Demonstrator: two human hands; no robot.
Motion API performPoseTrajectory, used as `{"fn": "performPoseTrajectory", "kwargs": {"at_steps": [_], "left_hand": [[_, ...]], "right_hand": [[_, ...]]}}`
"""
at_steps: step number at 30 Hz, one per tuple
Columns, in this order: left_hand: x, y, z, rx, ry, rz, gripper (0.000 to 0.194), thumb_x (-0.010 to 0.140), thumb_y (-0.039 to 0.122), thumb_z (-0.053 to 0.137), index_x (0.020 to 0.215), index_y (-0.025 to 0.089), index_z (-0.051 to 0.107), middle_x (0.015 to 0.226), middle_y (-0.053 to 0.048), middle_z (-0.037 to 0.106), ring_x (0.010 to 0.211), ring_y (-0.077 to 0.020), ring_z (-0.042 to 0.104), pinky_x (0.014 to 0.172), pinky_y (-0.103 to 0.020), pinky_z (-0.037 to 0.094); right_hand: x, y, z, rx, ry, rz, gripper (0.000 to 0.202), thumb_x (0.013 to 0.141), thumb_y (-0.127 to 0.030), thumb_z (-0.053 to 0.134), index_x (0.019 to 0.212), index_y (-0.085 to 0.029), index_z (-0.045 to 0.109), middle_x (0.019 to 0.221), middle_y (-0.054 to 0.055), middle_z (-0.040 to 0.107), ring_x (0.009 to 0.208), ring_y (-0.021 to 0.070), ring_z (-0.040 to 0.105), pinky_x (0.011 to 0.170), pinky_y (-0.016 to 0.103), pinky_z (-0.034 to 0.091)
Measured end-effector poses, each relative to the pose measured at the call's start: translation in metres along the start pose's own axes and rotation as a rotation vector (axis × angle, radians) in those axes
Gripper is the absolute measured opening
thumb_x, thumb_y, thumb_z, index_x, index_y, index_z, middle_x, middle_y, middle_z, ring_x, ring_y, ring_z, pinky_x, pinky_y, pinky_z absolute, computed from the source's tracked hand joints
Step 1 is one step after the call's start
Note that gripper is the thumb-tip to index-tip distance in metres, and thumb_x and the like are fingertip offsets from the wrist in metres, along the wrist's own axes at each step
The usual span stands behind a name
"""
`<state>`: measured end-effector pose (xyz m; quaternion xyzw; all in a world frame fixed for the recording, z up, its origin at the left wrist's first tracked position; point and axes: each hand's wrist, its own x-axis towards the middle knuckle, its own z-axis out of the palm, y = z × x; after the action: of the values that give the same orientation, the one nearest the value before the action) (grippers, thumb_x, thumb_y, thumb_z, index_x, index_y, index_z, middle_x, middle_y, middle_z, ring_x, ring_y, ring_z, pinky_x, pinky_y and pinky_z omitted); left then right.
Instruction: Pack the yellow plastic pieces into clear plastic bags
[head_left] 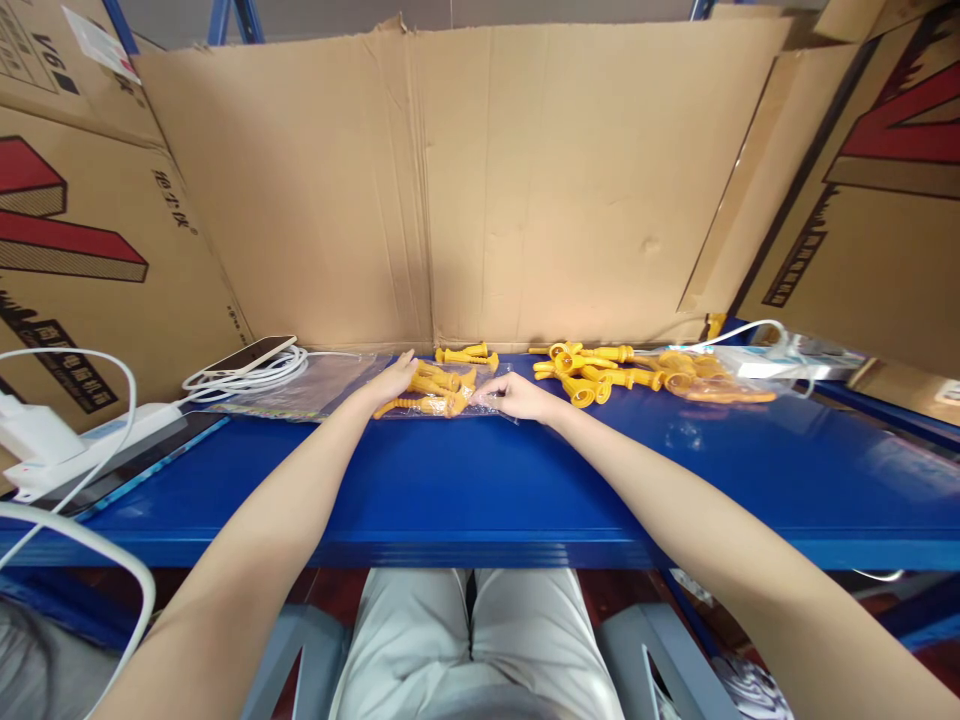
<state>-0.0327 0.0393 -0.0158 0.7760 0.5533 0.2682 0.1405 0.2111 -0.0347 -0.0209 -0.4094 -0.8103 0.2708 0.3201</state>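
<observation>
A clear plastic bag lies flat on the blue shelf with several yellow horn-shaped plastic pieces inside. Along the bag's left side rests my left hand, its fingers stretched out against the pieces. My right hand pinches the bag's right end between thumb and fingers. Just behind the bag, loose yellow pieces lie near the cardboard. To the right of my right hand is a loose pile of similar yellow pieces, some with flared, hollow ends.
A filled bag of yellow pieces lies at the right, near a white power strip. Flat empty plastic bags, a coiled white cable, a phone and a tablet sit left. Cardboard walls the back.
</observation>
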Motion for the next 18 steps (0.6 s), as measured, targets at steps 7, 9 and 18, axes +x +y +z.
{"fn": "performPoseTrajectory", "kwargs": {"at_steps": [7, 9, 18], "left_hand": [[-0.004, 0.007, 0.001, -0.044, 0.009, -0.079, 0.058, 0.089, 0.031, 0.027, 0.143, 0.010, 0.029, 0.150, -0.009, 0.026, 0.138, -0.0171, 0.025, 0.112, -0.029, 0.020], [-0.003, 0.005, 0.002, -0.024, 0.027, -0.060, 0.056, 0.089, 0.031, 0.027, 0.142, 0.012, 0.032, 0.150, -0.009, 0.027, 0.138, -0.0183, 0.025, 0.113, -0.030, 0.019], [-0.004, 0.008, -0.001, 0.029, 0.033, -0.097, 0.055, 0.090, 0.028, 0.026, 0.141, 0.010, 0.033, 0.148, -0.012, 0.032, 0.136, -0.0202, 0.029, 0.112, -0.033, 0.023]], "right_hand": [[-0.003, -0.018, -0.020, -0.584, 0.213, 0.192, 0.019, 0.080, -0.017, 0.054, 0.083, -0.018, 0.072, 0.096, 0.008, 0.071, 0.093, 0.0220, 0.065, 0.085, 0.033, 0.046], [-0.007, -0.022, -0.033, -0.815, 0.350, 0.340, 0.023, 0.083, -0.017, 0.048, 0.086, -0.015, 0.071, 0.099, 0.014, 0.070, 0.096, 0.0261, 0.064, 0.085, 0.038, 0.044], [-0.015, -0.002, -0.057, -0.919, 0.317, 0.698, 0.033, 0.079, -0.018, 0.059, 0.111, -0.010, 0.061, 0.103, 0.020, 0.065, 0.098, 0.0270, 0.063, 0.076, 0.035, 0.048]]}}
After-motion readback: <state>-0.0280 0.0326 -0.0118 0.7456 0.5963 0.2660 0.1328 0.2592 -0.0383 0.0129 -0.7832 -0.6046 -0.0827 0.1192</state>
